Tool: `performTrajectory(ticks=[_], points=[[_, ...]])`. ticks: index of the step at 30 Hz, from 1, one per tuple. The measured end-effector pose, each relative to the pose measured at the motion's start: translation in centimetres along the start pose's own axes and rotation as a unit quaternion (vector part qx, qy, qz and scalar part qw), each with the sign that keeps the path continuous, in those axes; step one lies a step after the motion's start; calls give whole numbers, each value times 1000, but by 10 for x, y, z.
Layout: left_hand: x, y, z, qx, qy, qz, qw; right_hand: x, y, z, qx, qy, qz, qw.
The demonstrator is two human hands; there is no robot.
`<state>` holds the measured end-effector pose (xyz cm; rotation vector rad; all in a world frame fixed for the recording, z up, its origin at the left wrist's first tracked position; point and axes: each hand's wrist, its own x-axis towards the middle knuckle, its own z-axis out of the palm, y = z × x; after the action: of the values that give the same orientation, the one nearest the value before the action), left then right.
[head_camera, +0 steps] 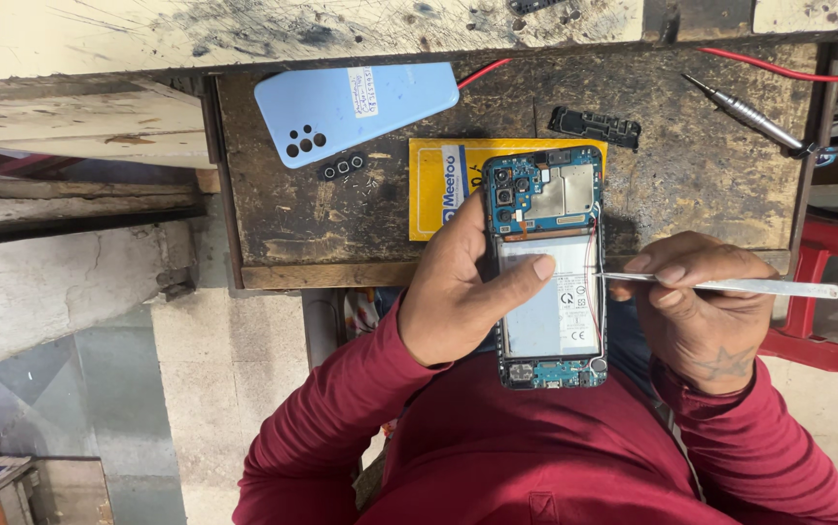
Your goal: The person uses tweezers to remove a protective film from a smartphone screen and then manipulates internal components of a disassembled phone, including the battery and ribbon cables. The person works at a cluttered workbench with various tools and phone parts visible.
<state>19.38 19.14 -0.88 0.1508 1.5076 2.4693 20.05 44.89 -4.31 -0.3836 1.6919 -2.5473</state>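
at centre frame the left hand point(458, 297) is gripping an opened phone point(547, 267), thumb lying across its battery. the right hand point(701, 306) is pinching metal tweezers point(730, 285), tip touching the phone's right edge. a blue back cover point(356, 109) is lying upper left on the workbench point(711, 185).

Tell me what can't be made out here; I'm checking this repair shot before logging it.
Head view only:
- Left edge of the opened phone: covered by the left hand.
- Tip of the metal tool: too fine to tell if it touches the phone; the right hand covers part of its shaft.
- Red wire: cut off by the right edge.
- Small parts beside the blue back cover: too small to identify.
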Motion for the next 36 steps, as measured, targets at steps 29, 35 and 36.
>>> performTrajectory(ticks=[29,35,36], points=[[-2,6,7,18,-17,-9,1000,20,1,-1,0,9,-26,1000],[-2,6,7,26,-12,-15,999,21,2,0,3,10,-15,1000],[-2,6,7,25,-10,-19,999,21,2,1,5,11,-14,1000]])
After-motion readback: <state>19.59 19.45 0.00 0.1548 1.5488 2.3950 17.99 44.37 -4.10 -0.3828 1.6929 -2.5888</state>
